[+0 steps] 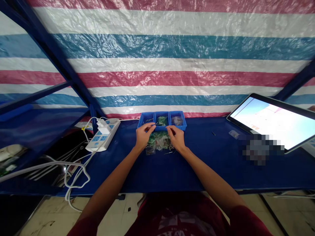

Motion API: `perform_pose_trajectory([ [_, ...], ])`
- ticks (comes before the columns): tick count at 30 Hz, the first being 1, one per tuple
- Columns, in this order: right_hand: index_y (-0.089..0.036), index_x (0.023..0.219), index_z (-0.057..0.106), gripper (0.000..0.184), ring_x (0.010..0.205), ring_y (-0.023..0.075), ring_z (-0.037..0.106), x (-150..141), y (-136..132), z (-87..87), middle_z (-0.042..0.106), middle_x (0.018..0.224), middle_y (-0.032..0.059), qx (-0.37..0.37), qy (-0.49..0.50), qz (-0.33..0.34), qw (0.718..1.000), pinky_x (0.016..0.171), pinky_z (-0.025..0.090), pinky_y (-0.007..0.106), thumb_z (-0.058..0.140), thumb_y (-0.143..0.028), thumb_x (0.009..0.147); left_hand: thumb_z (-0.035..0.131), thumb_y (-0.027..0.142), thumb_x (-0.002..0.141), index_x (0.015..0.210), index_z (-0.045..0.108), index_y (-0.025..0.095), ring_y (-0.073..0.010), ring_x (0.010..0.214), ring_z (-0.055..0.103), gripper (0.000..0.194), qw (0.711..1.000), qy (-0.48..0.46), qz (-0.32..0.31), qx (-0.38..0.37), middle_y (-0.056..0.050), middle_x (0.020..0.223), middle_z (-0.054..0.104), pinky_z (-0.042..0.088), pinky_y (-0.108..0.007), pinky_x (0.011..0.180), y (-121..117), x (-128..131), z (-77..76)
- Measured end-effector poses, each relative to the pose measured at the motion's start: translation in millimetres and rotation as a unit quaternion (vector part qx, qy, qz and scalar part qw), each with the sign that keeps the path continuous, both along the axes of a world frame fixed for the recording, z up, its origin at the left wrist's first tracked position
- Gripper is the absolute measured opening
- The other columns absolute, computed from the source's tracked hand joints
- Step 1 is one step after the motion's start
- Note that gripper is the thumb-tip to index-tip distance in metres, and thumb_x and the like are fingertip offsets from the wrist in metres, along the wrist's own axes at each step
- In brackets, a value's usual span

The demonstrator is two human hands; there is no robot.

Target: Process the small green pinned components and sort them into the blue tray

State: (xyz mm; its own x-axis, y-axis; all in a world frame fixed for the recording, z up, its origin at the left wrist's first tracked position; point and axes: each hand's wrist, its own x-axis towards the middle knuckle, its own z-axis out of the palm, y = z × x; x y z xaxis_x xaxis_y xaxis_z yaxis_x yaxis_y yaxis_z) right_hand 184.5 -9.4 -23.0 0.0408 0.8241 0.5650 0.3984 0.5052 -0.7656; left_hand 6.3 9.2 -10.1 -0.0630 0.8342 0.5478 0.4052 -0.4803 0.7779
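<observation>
Both your hands work low over a heap of green and clear plastic packets [158, 139] that lies between them, just on your side of the fingertips. Your left hand [142, 135] brings thumb and forefinger together at what may be a thin piece, too small to be sure; your right hand [176, 136] also has its fingertips drawn in, but you cannot tell whether they hold anything. Just beyond the grip stands a row of three blue bins [169, 118], probably set so close to keep each reach short. Loose thin pieces [168, 153] lie nearer you, below the right hand. Well off to the left sits a power strip [105, 137], to the far right a tilted screen [275, 119], both likely kept aside to leave your wrists room.
</observation>
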Motion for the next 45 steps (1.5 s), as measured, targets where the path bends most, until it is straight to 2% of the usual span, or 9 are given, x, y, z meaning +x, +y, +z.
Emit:
perform_pose_trajectory([
  [4, -0.018, 0.089, 0.069, 0.034, 0.06, 0.0163, 0.058, -1, 0, -1.4, 0.066, 0.07, 0.0032, 0.007, -0.004, 0.003, 1.0, 0.061, 0.044, 0.028, 0.043, -0.038, 0.093, 0.066, 0.041, 0.079, 0.082, 0.074, 0.017, -0.0156, 0.065, 0.062, 0.026, 0.994, -0.023, 0.102, 0.023, -0.003, 0.07, 0.069, 0.05, -0.026, 0.065, 15, -9, 2.7],
  [7, -0.018, 0.088, 0.069, 0.033, 0.06, 0.0162, 0.058, -1, 1, -2.3, 0.066, 0.07, 0.0029, 0.007, -0.006, 0.001, 1.0, 0.062, 0.044, 0.027, 0.044, -0.038, 0.093, 0.064, 0.042, 0.081, 0.09, 0.074, 0.016, -0.0152, 0.064, 0.062, 0.029, 0.99, 0.006, 0.136, 0.026, -0.004, 0.076, 0.071, 0.05, -0.027, 0.068, 29, -16, 6.0],
  [11, -0.017, 0.087, 0.069, 0.033, 0.059, 0.0159, 0.058, 1, 1, -1.3, 0.066, 0.069, 0.0028, 0.008, -0.009, -0.008, 1.0, 0.062, 0.044, 0.027, 0.044, -0.038, 0.093, 0.061, 0.042, 0.084, 0.112, 0.069, 0.018, -0.0128, 0.063, 0.059, 0.038, 0.992, 0.051, 0.111, 0.027, -0.007, 0.102, 0.072, 0.049, -0.026, 0.065, 32, -21, 6.3],
  [14, -0.017, 0.086, 0.07, 0.034, 0.059, 0.0162, 0.058, 3, 1, 0.0, 0.067, 0.069, 0.0035, 0.007, -0.015, -0.017, 1.0, 0.062, 0.045, 0.028, 0.044, -0.038, 0.092, 0.056, 0.041, 0.088, 0.102, 0.072, 0.018, -0.0128, 0.064, 0.058, 0.032, 0.991, 0.106, 0.068, 0.041, -0.008, 0.103, 0.071, 0.047, -0.025, 0.063, 22, -23, 4.5],
  [18, -0.018, 0.085, 0.07, 0.035, 0.061, 0.0171, 0.059, 4, 2, 0.3, 0.067, 0.071, 0.004, -0.005, -0.026, -0.022, 0.999, 0.065, 0.046, 0.029, 0.043, -0.039, 0.092, 0.058, 0.046, 0.086, 0.091, 0.073, 0.019, -0.0162, 0.067, 0.061, 0.031, 0.971, 0.217, -0.096, 0.007, -0.006, 0.086, 0.072, 0.047, -0.026, 0.065, 11, -24, 3.4],
  [20, -0.018, 0.086, 0.07, 0.035, 0.062, 0.0175, 0.059, 4, 3, 0.0, 0.068, 0.072, 0.0042, -0.008, -0.029, -0.023, 0.999, 0.066, 0.047, 0.029, 0.043, -0.039, 0.092, 0.063, 0.051, 0.081, 0.091, 0.073, 0.021, -0.0194, 0.077, 0.064, 0.033, 0.947, 0.275, -0.164, -0.002, -0.007, 0.09, 0.071, 0.048, -0.029, 0.073, 9, -24, 3.1],
  [22, -0.018, 0.086, 0.07, 0.034, 0.062, 0.0176, 0.059, 4, 3, -0.6, 0.068, 0.072, 0.0043, -0.011, -0.03, -0.025, 0.999, 0.065, 0.047, 0.029, 0.043, -0.039, 0.092, 0.067, 0.055, 0.076, 0.092, 0.074, 0.022, -0.0227, 0.088, 0.064, 0.037, 0.932, 0.305, -0.196, -0.002, -0.007, 0.095, 0.07, 0.048, -0.032, 0.081, 9, -22, 2.2],
  [30, -0.017, 0.083, 0.07, 0.03, 0.062, 0.0173, 0.06, 2, 4, -3.7, 0.068, 0.072, 0.0045, -0.005, -0.036, -0.009, 0.999, 0.062, 0.044, 0.028, 0.046, -0.034, 0.09, 0.065, 0.053, 0.079, 0.092, 0.074, 0.021, -0.0239, 0.085, 0.062, 0.035, 0.906, 0.364, -0.212, -0.036, -0.006, 0.084, 0.069, 0.047, -0.031, 0.077, 13, -22, -6.4],
  [45, -0.019, 0.082, 0.07, 0.031, 0.062, 0.0175, 0.06, 2, 5, -5.3, 0.069, 0.072, 0.004, -0.012, -0.036, -0.007, 0.999, 0.062, 0.046, 0.028, 0.046, -0.036, 0.09, 0.057, 0.049, 0.085, 0.09, 0.072, 0.021, -0.0243, 0.084, 0.062, 0.032, 0.908, 0.369, -0.192, -0.044, -0.006, 0.085, 0.07, 0.045, -0.031, 0.077, 10, -21, -5.0],
])
